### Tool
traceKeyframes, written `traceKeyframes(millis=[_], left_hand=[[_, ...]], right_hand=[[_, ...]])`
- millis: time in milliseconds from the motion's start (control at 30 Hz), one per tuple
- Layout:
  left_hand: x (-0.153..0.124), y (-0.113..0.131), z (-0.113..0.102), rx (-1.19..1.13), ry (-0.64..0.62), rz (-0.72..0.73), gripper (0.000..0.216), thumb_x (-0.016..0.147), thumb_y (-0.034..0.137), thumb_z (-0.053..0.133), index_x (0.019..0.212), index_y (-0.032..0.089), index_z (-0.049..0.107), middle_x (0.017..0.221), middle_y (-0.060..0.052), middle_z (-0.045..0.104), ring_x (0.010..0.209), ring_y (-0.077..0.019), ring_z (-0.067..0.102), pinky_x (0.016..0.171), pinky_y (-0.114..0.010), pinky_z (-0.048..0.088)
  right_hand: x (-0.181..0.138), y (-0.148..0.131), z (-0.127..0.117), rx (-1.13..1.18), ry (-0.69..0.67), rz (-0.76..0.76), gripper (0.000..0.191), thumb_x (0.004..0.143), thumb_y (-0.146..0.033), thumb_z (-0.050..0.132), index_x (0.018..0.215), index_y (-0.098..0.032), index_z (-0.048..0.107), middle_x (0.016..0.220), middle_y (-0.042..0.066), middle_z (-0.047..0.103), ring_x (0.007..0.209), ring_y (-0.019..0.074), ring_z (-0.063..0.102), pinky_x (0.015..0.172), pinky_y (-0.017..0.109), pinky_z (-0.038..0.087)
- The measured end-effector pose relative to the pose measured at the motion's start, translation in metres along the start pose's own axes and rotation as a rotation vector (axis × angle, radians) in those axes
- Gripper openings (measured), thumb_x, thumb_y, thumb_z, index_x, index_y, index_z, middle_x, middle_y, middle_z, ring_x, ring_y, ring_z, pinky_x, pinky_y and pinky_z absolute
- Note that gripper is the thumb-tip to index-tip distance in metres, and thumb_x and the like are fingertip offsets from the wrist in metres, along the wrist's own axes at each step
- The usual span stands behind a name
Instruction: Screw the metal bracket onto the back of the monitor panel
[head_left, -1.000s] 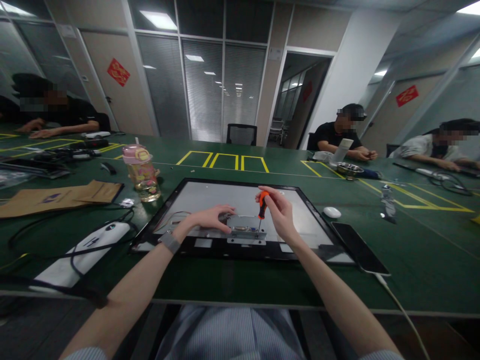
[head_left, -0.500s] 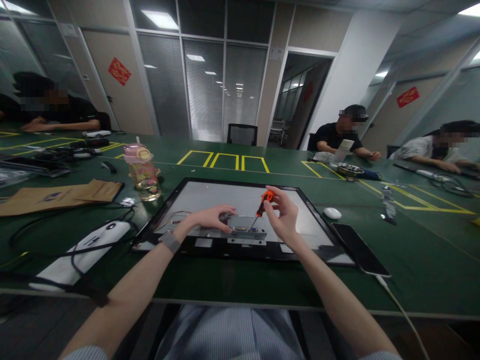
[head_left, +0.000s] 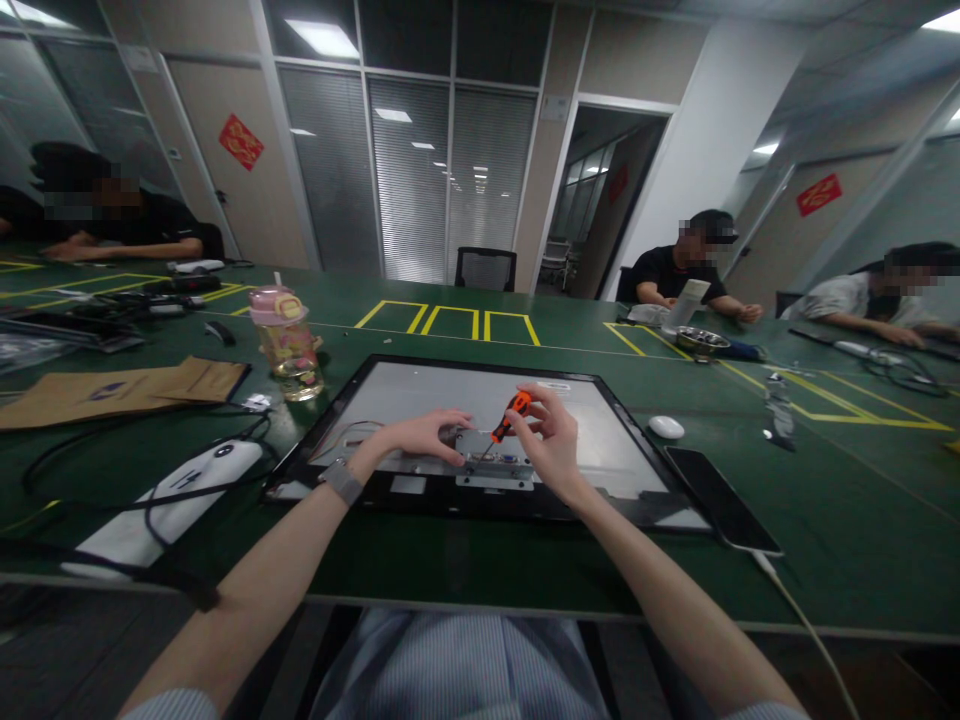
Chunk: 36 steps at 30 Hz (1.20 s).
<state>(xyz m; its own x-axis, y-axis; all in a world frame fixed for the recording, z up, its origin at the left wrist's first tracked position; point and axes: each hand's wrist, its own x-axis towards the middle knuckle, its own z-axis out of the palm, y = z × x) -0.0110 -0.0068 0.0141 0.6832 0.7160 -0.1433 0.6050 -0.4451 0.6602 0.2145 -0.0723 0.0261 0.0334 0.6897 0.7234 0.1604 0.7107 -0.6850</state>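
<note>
A flat monitor (head_left: 420, 390) lies face down on the green table, its grey metal back up. My left hand (head_left: 420, 436) rests on the small metal cover plate (head_left: 491, 462) near the monitor's lower middle, fingers pressed on its left part. My right hand (head_left: 551, 440) holds a small orange-handled screwdriver (head_left: 508, 416), tilted so that its tip points down-left toward the plate's front edge. A grey band sits on my left wrist.
A pink-lidded bottle (head_left: 287, 342) stands left of the monitor, with brown paper bags (head_left: 112, 390) and a white device with black cables (head_left: 161, 500) nearer left. A phone (head_left: 720, 495) and white mouse (head_left: 665, 427) lie to the right. Other people sit at the table's far sides.
My right hand has tipped the screwdriver from upright to a slant and shifted its tip leftward and lower over the plate. My left hand has stayed in place.
</note>
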Motion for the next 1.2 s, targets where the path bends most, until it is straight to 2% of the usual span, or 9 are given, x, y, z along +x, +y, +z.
traceKeyframes(millis=[267,433,567,633,700,867,967,1067,1200], left_hand=[[-0.001,0.002,0.000,0.005,-0.001,0.001,0.073,0.066,0.050,0.078,0.131,0.028,0.053,0.155,-0.004,0.032,0.147,-0.0296,0.014,0.119,-0.047,0.013],[0.000,0.001,0.000,0.006,0.012,0.001,0.072,0.066,0.049,0.079,0.130,0.028,0.054,0.154,-0.004,0.033,0.147,-0.0296,0.014,0.119,-0.047,0.012],[0.001,-0.003,0.001,-0.005,0.013,0.029,0.071,0.066,0.048,0.078,0.130,0.028,0.054,0.154,-0.004,0.034,0.147,-0.0291,0.015,0.119,-0.047,0.013],[0.002,-0.006,0.001,-0.007,0.015,0.048,0.072,0.066,0.048,0.079,0.130,0.028,0.054,0.153,-0.005,0.035,0.146,-0.0291,0.017,0.119,-0.047,0.014],[0.003,-0.007,0.001,-0.006,0.014,0.051,0.073,0.065,0.048,0.079,0.130,0.028,0.054,0.152,-0.005,0.036,0.146,-0.0293,0.018,0.119,-0.048,0.013],[0.002,-0.004,0.001,0.003,0.014,0.009,0.071,0.066,0.048,0.078,0.129,0.028,0.055,0.154,-0.004,0.033,0.146,-0.0300,0.018,0.119,-0.048,0.014],[0.000,-0.001,0.001,0.003,0.007,-0.008,0.073,0.065,0.049,0.078,0.130,0.028,0.054,0.154,-0.004,0.032,0.146,-0.0299,0.018,0.119,-0.047,0.016],[0.000,0.001,0.000,0.013,0.022,-0.019,0.074,0.064,0.049,0.078,0.130,0.027,0.054,0.154,-0.005,0.033,0.146,-0.0302,0.019,0.119,-0.047,0.016],[-0.001,0.001,0.000,0.009,0.020,-0.022,0.076,0.064,0.052,0.078,0.131,0.027,0.052,0.154,-0.005,0.032,0.146,-0.0306,0.017,0.119,-0.048,0.015]], right_hand=[[0.001,0.000,0.000,-0.021,-0.010,-0.003,0.028,0.083,-0.030,0.065,0.109,-0.024,0.059,0.093,0.003,0.061,0.073,0.0145,0.066,0.051,0.024,0.060],[-0.001,0.000,-0.001,-0.039,-0.077,-0.039,0.029,0.086,-0.031,0.063,0.114,-0.025,0.059,0.097,0.004,0.064,0.078,0.0157,0.068,0.058,0.025,0.060],[-0.001,-0.005,-0.001,0.021,-0.189,-0.017,0.031,0.090,-0.032,0.057,0.120,-0.026,0.056,0.106,0.008,0.067,0.085,0.0180,0.069,0.065,0.029,0.060],[0.001,-0.008,-0.002,0.138,-0.290,0.042,0.031,0.093,-0.033,0.052,0.124,-0.027,0.054,0.109,0.008,0.067,0.088,0.0188,0.069,0.073,0.034,0.060],[0.003,-0.011,-0.002,0.256,-0.332,0.085,0.029,0.093,-0.034,0.052,0.121,-0.026,0.055,0.108,0.008,0.068,0.091,0.0194,0.069,0.080,0.038,0.058],[0.008,-0.011,-0.004,0.228,-0.166,0.082,0.015,0.087,-0.036,0.063,0.092,-0.024,0.068,0.092,0.004,0.065,0.088,0.0180,0.065,0.080,0.032,0.054],[0.012,-0.011,-0.007,0.188,-0.183,0.097,0.018,0.092,-0.034,0.055,0.102,-0.026,0.069,0.094,0.003,0.068,0.089,0.0171,0.066,0.083,0.033,0.052],[0.014,-0.013,-0.009,0.161,-0.220,0.068,0.024,0.096,-0.031,0.048,0.115,-0.027,0.064,0.101,0.004,0.071,0.099,0.0189,0.066,0.093,0.037,0.048],[0.014,-0.015,-0.009,0.188,-0.224,0.062,0.023,0.098,-0.031,0.045,0.112,-0.026,0.063,0.106,0.005,0.070,0.101,0.0190,0.065,0.095,0.038,0.047]])
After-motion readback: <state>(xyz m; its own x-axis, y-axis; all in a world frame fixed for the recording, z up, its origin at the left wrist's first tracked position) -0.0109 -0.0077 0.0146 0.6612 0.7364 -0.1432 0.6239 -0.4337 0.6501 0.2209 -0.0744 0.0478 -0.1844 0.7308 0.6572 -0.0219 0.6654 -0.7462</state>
